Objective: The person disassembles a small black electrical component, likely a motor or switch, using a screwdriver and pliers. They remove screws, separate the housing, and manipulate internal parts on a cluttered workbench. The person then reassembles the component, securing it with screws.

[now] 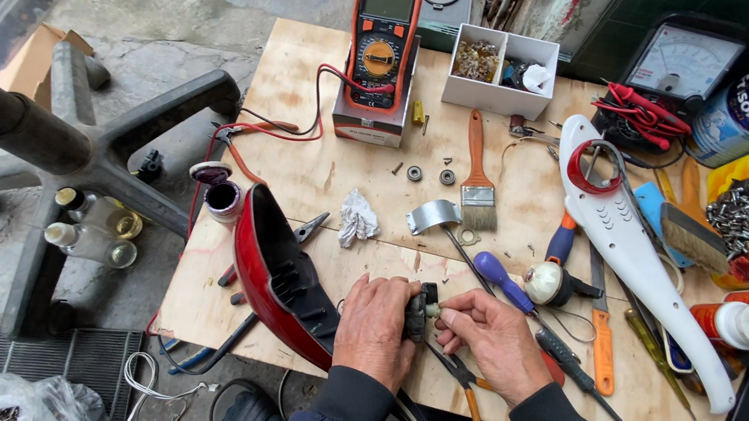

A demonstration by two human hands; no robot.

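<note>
On a cluttered plywood tabletop [315, 79] set over a concrete floor, your left hand [375, 327] is closed around a small black part [420, 311] at the near edge, beside a red-and-black casing [282, 276], while your right hand [495, 340] pinches the pale stub at the part's end between fingertips. Farther off lie a paintbrush [477, 172] and a white plastic housing [632, 244], and beyond them an orange multimeter [383, 34] stands on a box.

Light: soft, even daylight, bright overall.
Shadows: faint, short beneath tools on the pale plywood board [312, 99].
Glare: mild sheen on the white curved plastic casing [637, 249].
Distortion: wide-angle bending at edges.
Focus: sharp centrally.
</note>
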